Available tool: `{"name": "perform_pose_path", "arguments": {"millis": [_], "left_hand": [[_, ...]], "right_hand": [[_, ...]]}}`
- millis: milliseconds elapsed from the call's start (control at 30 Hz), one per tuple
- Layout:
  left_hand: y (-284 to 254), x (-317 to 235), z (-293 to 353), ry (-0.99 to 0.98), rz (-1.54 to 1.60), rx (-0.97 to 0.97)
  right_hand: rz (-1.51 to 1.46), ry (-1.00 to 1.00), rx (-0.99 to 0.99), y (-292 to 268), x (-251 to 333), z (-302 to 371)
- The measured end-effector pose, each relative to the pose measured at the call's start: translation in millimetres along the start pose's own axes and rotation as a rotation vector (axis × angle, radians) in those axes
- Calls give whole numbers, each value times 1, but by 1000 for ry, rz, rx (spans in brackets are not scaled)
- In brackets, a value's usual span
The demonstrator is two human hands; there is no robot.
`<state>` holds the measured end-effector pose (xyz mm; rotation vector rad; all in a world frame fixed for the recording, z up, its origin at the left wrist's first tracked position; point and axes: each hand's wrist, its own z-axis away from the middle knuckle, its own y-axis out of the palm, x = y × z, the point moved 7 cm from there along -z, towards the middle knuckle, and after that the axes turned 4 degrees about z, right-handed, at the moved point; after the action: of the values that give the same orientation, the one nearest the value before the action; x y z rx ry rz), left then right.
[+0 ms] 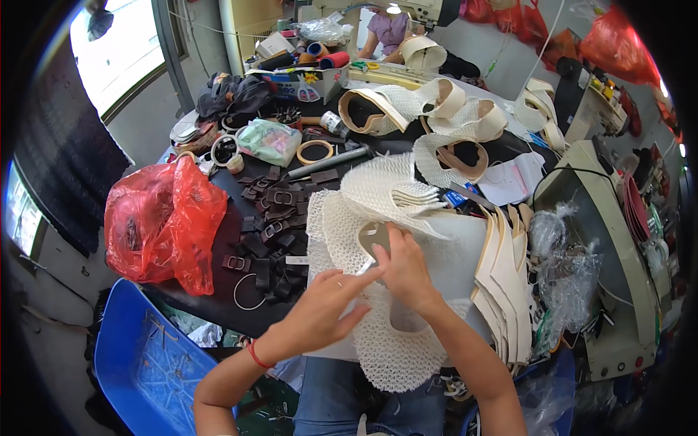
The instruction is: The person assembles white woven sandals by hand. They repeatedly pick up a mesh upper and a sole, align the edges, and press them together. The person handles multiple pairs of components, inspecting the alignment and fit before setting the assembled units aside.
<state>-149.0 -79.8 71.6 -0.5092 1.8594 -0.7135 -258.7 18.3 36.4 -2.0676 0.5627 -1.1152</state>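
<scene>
Before me lies a white woven, netlike shoe-upper piece with curved cut-outs, partly over my lap. My right hand closes its fingers on the inner edge of the upper cut-out. Reaching across from the left, my left hand has its index finger stretched to the right hand's fingertips, its thumb held apart. A narrow white strip shows at the left fingertips, along the cut-out edge; whether it is attached there I cannot tell. Just beyond the hands rests a stack of similar white woven pieces.
Dark buckled straps and a red plastic bag lie to the left, above a blue bin. Layered cream pieces and a machine stand right. Behind are curled white strips and another person.
</scene>
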Motion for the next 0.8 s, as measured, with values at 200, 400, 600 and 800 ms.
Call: {"name": "perform_pose_path", "arguments": {"millis": [200, 400, 600, 800], "left_hand": [[-38, 3, -5, 120, -213, -208], [-31, 40, -35, 189, -437, -114], [-57, 60, -46, 36, -103, -335], [-59, 60, -43, 32, -11, -347]], "right_hand": [[-119, 139, 41, 11, -11, -14], [-367, 252, -199, 17, -18, -25], [-360, 240, -50, 14, -31, -25], [-354, 219, 41, 6, -33, -19]]}}
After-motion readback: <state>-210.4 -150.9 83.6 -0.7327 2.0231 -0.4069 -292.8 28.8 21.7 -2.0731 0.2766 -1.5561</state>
